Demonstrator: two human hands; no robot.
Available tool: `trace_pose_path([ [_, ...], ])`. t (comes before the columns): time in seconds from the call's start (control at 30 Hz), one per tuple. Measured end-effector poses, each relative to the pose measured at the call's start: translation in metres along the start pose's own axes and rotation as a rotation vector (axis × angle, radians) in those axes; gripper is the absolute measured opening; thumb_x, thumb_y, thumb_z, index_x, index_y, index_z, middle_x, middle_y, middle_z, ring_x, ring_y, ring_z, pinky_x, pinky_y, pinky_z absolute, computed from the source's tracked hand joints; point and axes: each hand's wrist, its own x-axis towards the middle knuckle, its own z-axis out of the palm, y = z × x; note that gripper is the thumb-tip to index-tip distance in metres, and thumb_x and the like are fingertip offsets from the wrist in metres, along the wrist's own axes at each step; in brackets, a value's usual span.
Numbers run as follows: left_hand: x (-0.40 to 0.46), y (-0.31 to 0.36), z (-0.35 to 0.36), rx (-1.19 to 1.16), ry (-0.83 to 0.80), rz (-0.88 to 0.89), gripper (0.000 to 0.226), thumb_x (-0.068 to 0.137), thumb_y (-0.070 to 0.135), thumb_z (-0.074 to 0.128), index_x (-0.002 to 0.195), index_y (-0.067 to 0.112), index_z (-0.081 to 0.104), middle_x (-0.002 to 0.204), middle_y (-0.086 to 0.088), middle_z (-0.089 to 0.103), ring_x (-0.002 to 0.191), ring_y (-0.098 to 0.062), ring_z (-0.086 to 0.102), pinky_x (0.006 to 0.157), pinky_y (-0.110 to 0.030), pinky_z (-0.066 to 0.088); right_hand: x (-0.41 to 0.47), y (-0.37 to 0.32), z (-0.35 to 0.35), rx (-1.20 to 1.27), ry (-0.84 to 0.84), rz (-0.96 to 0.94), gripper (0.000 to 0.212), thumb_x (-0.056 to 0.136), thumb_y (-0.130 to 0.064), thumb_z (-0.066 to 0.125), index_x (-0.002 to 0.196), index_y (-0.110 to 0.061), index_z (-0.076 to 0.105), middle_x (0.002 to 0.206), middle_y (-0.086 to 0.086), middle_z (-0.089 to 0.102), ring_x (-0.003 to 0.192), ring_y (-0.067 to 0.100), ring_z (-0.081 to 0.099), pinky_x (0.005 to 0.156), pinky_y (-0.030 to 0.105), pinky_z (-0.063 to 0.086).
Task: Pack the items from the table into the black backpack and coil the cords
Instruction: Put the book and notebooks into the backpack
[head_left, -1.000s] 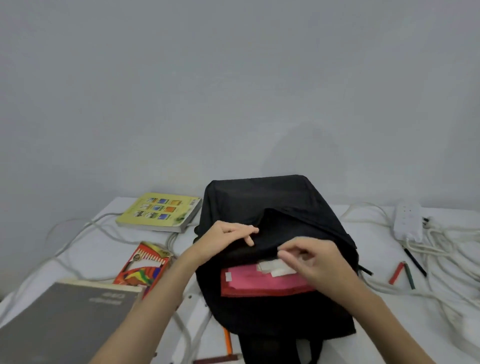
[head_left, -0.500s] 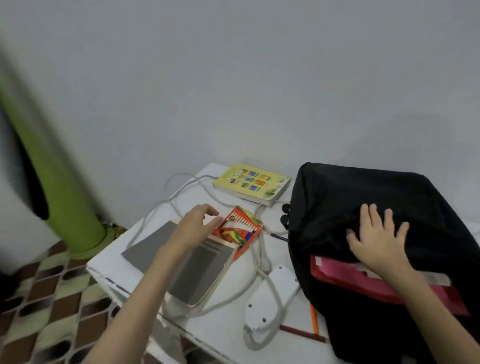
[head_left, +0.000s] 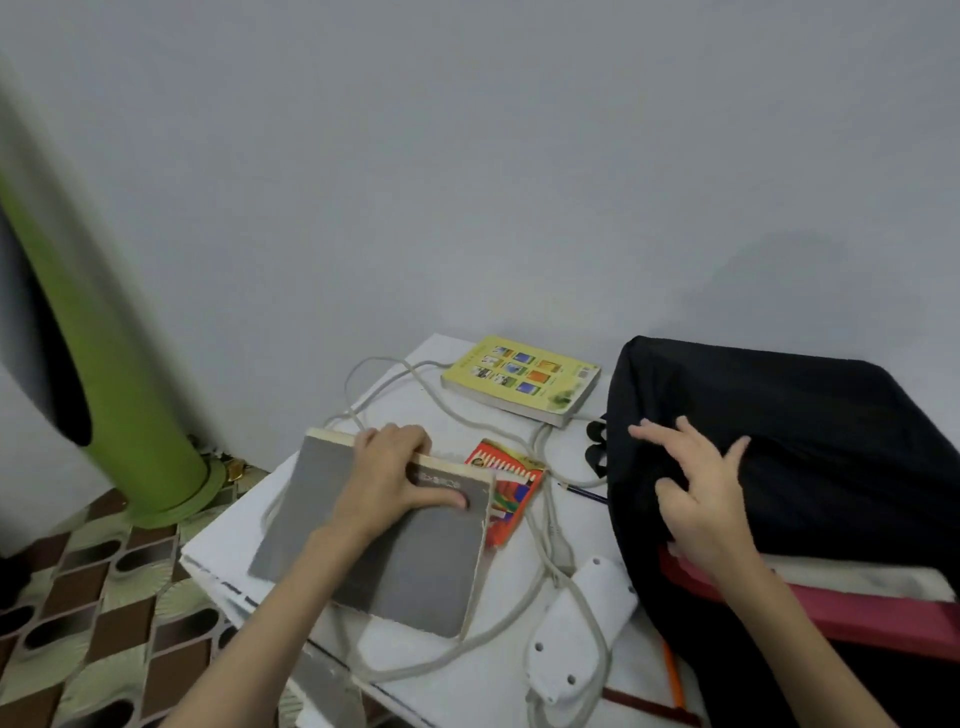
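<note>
The black backpack (head_left: 810, 431) lies on the right of the white table (head_left: 452, 680), its opening showing a red and pink book (head_left: 857, 616). My right hand (head_left: 696, 488) rests on the backpack's flap with fingers spread. My left hand (head_left: 395, 478) grips the far edge of a grey book (head_left: 395, 566) at the table's left, fingers curled over the edge and thumb on the cover. A white power strip (head_left: 582, 618) with its grey cord (head_left: 519, 618) lies between book and backpack.
A yellow book (head_left: 519, 379) sits at the back. A box of coloured pencils (head_left: 511, 483) lies beside the grey book. Loose pencils (head_left: 672, 675) lie by the front edge. A green pillar (head_left: 104, 374) stands on the tiled floor at left.
The view swung left. My left hand left the backpack, reached to the grey book and gripped its far edge. My right hand moved from inside the opening onto the flap.
</note>
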Motion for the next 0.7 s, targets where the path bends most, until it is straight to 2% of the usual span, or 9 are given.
trace_pose_path([
  [0.1,0.028,0.036,-0.031,-0.246,0.136,0.012,0.065,0.043,0.077,0.068,0.064,0.023,0.038,0.061,0.012,0.042,0.06,-0.005,0.039,0.062,-0.026,0.028,0.004,0.005,-0.021,0.389,-0.29,0.079,0.034,0.084,-0.042,0.036,0.099,-0.042,0.066,0.109,-0.017,0.068,0.126,-0.008,0.041,0.114,0.04,-0.018],
  [0.13,0.041,0.051,-0.036,-0.303,0.126,0.046,0.061,0.043,0.071,0.071,0.064,0.024,0.037,0.06,0.012,0.042,0.06,-0.005,0.039,0.059,-0.025,0.027,0.005,0.008,-0.028,0.399,-0.38,0.086,0.044,0.085,-0.063,0.028,0.099,-0.046,0.067,0.111,-0.019,0.068,0.123,-0.013,0.041,0.114,0.041,-0.011],
  [0.23,0.073,0.107,-0.032,-0.334,0.0,0.163,0.061,0.043,0.072,0.071,0.064,0.027,0.035,0.062,0.009,0.045,0.061,-0.009,0.038,0.058,-0.026,0.027,-0.005,-0.001,-0.052,0.427,-0.467,0.048,0.067,0.078,-0.081,0.028,0.114,-0.038,0.064,0.12,-0.008,0.066,0.124,0.002,0.049,0.108,0.03,0.021],
  [0.3,0.086,0.148,-0.014,-0.37,-0.096,0.226,0.061,0.044,0.072,0.071,0.065,0.028,0.035,0.062,0.01,0.044,0.061,-0.01,0.037,0.06,-0.027,0.027,-0.013,-0.014,-0.066,0.522,-0.402,0.051,0.058,0.082,-0.063,0.051,0.117,-0.018,0.063,0.112,-0.002,0.07,0.111,0.011,0.061,0.094,0.019,0.041],
  [0.4,0.098,0.2,0.017,-0.484,-0.186,0.305,0.054,0.058,0.066,0.072,0.079,0.026,0.042,0.072,0.011,0.049,0.068,-0.007,0.044,0.068,-0.024,0.033,-0.019,-0.01,-0.077,0.611,-0.165,0.135,0.021,0.084,-0.025,0.059,0.101,-0.016,0.065,0.093,-0.006,0.074,0.088,0.008,0.069,0.07,0.015,0.05],
  [0.5,0.094,0.224,0.038,-0.385,0.055,0.532,0.048,0.078,0.057,0.059,0.104,0.018,0.048,0.099,0.007,0.051,0.095,-0.007,0.047,0.093,-0.015,0.024,-0.018,0.026,-0.086,0.718,0.192,0.322,0.017,0.089,-0.014,0.057,0.105,-0.014,0.065,0.095,-0.001,0.073,0.087,0.014,0.069,0.067,0.02,0.054],
  [0.57,0.081,0.231,0.051,-0.311,0.224,0.836,0.035,0.088,0.045,0.055,0.087,0.01,0.055,0.088,0.0,0.055,0.087,-0.015,0.051,0.089,-0.025,0.029,-0.018,0.056,-0.092,0.942,0.377,0.474,0.025,0.091,-0.014,0.055,0.114,-0.009,0.061,0.11,0.009,0.068,0.091,0.019,0.067,0.073,0.028,0.057],
  [0.63,0.06,0.23,0.078,-0.221,0.091,1.166,0.038,0.092,0.04,0.052,0.068,0.01,0.054,0.072,-0.003,0.054,0.071,-0.021,0.05,0.071,-0.031,0.036,-0.018,0.079,-0.1,1.132,0.501,0.568,0.033,0.094,-0.016,0.049,0.126,-0.007,0.053,0.118,0.011,0.064,0.095,0.021,0.066,0.077,0.034,0.057],
  [0.7,0.049,0.22,0.111,-0.02,-0.123,1.274,0.04,0.091,0.047,0.052,0.071,0.012,0.057,0.08,-0.005,0.059,0.076,-0.024,0.056,0.069,-0.032,0.037,-0.017,0.088,-0.11,1.317,0.531,0.631,0.037,0.097,-0.019,0.043,0.131,-0.007,0.047,0.107,0.008,0.069,0.09,0.021,0.069,0.077,0.043,0.058],
])
